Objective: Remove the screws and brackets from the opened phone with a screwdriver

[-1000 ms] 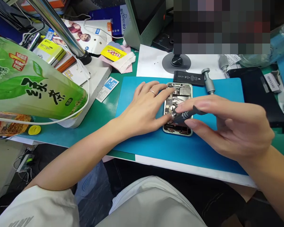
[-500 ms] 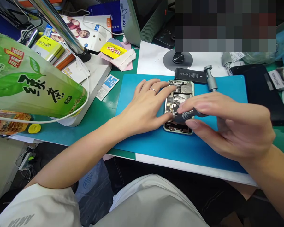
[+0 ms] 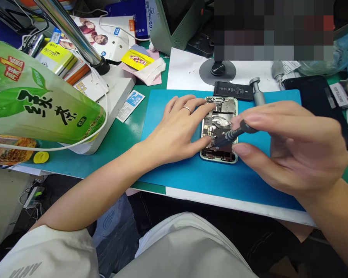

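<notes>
A phone (image 3: 222, 122) with its screen off lies on the blue mat, its boards and inner parts bare. My left hand (image 3: 178, 131) rests at its left side with fingers spread, index fingertip and thumb touching the phone near its upper and lower left edge. In my right hand (image 3: 301, 148) is a dark grey screwdriver (image 3: 230, 137), held between thumb and fingers near its round cap. It slants down toward the phone's lower left, close to my left thumb. Its tip is too hard to make out.
Above the phone lies a black battery (image 3: 233, 91), beside a grey metal screwdriver (image 3: 258, 92). A round stand base (image 3: 203, 73) sits on white paper. At left are a green tea bottle (image 3: 43, 96) and a metal pole (image 3: 72, 34). A dark slab (image 3: 310, 90) lies at right.
My right hand has drawn back a little to the right, its fingers wider apart around the screwdriver, so more of the phone's middle shows. My left hand keeps its place on the phone.
</notes>
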Demonstrator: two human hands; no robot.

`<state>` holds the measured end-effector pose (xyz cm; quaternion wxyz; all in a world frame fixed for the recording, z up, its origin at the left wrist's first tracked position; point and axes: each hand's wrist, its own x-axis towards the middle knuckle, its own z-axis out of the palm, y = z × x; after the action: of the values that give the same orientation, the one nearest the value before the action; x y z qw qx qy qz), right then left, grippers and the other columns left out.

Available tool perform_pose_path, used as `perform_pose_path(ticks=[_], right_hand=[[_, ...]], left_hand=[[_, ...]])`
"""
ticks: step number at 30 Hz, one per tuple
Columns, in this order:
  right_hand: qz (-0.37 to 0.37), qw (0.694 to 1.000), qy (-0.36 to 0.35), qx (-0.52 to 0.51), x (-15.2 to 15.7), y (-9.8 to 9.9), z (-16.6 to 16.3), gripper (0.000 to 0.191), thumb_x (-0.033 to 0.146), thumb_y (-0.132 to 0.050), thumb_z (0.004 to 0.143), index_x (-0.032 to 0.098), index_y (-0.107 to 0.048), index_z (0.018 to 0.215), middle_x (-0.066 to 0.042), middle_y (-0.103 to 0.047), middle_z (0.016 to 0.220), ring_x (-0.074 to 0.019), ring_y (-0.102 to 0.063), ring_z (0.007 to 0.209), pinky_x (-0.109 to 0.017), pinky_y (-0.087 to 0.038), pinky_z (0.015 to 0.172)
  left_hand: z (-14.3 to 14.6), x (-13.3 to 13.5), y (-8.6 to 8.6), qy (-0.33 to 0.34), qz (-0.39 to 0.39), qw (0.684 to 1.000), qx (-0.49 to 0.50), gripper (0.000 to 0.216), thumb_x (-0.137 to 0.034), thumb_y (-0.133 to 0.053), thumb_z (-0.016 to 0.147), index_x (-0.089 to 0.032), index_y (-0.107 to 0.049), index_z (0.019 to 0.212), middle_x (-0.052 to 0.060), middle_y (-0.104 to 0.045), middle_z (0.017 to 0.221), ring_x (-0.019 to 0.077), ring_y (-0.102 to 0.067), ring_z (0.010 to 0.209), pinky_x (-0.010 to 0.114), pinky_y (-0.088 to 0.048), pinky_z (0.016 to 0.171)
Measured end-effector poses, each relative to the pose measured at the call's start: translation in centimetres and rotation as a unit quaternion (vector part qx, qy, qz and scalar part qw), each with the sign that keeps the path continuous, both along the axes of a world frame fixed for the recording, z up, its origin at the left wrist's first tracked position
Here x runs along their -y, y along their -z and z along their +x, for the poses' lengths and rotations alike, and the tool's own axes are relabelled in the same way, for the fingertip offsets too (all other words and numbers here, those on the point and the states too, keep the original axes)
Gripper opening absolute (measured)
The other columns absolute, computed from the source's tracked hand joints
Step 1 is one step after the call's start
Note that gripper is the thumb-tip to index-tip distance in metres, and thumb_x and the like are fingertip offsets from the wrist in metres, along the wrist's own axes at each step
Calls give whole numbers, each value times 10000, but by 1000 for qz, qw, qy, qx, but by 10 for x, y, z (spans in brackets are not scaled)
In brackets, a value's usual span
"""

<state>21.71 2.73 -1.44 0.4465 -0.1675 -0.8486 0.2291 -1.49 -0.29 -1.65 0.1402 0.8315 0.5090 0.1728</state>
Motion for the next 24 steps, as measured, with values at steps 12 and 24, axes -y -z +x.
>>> perform_pose_path(ticks=[12,24], right_hand=[[-15,999,-28,25,3,-7,-3,876,-12,-779,760,436,-571,1484,35,-771,1179,-196,-779,1052,-371,-693,908],[-71,997,24,26,1,-7,3,831,56,-765,825,463,-535,1512,26,-745,1198,-183,-772,1022,-296,-700,826]], left_hand=[[2,1,1,-6,7,1000,3,621,-394,-602,986,-154,-489,1547,133,-521,1591,341,-405,1495,551,-269,1280],[0,1,-2,-10,-4,1000,8,614,-376,-631,957,-206,-493,1531,117,-512,1607,342,-408,1499,540,-263,1288]])
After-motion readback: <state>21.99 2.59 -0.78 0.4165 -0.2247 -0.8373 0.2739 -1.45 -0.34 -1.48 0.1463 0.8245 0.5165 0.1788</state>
